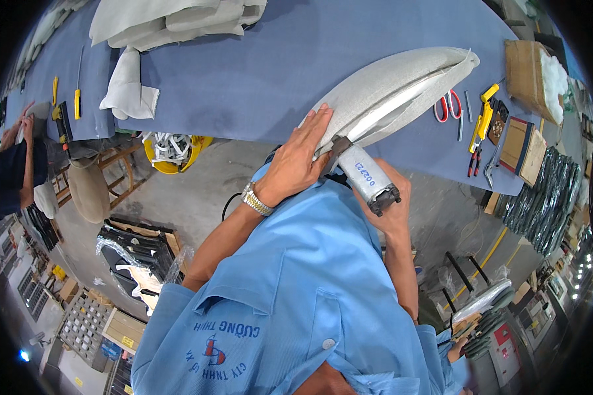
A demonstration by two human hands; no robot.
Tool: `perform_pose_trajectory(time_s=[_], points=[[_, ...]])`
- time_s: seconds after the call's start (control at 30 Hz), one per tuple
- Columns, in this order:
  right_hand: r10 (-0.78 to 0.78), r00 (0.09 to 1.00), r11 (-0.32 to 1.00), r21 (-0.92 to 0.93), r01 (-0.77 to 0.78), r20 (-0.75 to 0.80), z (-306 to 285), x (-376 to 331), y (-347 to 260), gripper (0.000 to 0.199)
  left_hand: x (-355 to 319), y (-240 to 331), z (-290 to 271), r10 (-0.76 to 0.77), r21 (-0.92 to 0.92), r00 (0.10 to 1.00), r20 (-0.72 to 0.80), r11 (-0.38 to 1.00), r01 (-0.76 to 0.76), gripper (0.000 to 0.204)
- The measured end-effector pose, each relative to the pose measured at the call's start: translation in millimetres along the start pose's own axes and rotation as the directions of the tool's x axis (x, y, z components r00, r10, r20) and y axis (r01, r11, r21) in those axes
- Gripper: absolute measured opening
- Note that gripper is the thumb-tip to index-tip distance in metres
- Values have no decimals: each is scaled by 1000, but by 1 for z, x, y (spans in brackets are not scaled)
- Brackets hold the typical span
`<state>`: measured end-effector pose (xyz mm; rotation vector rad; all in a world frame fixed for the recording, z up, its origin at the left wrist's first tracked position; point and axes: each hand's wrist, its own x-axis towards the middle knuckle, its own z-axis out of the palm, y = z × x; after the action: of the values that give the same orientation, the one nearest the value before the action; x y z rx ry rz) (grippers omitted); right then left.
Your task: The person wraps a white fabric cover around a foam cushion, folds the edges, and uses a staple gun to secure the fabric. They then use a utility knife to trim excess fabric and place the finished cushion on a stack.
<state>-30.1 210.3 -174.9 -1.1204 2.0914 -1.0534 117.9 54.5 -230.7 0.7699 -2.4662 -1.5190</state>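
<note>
A curved, grey fabric-covered cushion [382, 85] stands tilted at the table's front edge, its pale underside and loose fabric edge facing me. My left hand [303, 148] holds its near left end, fingers stretched along the grey cover; the thumb is partly hidden. In my right hand [394, 197] is a silver staple gun [366, 174], gripped with the fingers wrapped round its handle, mostly hidden behind the body. The gun's dark nose meets the cushion's near edge beside my left hand. Whether it presses on the fabric, I cannot tell.
The blue-grey table [230, 85] bears red-handled scissors [449, 105], a yellow tool [484, 122], pliers [474, 161], a cardboard box [530, 76] and stacked grey covers [178, 23]. A yellow basin [171, 153] stands below its front edge. Another person's hands [25, 125] work at far left.
</note>
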Motion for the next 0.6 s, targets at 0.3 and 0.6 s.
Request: perform_pose_trajectory(time_s=[0.3,0.6], points=[[83,992,996,-52,-78,97,-3,5,-15,38,-4,-2,6,12,42,1000,-10,999,-12,86],[58,994,996,-73,-51,93,3,7,-14,31,-6,-7,10,-30,-8,996,-89,1000,30,90]])
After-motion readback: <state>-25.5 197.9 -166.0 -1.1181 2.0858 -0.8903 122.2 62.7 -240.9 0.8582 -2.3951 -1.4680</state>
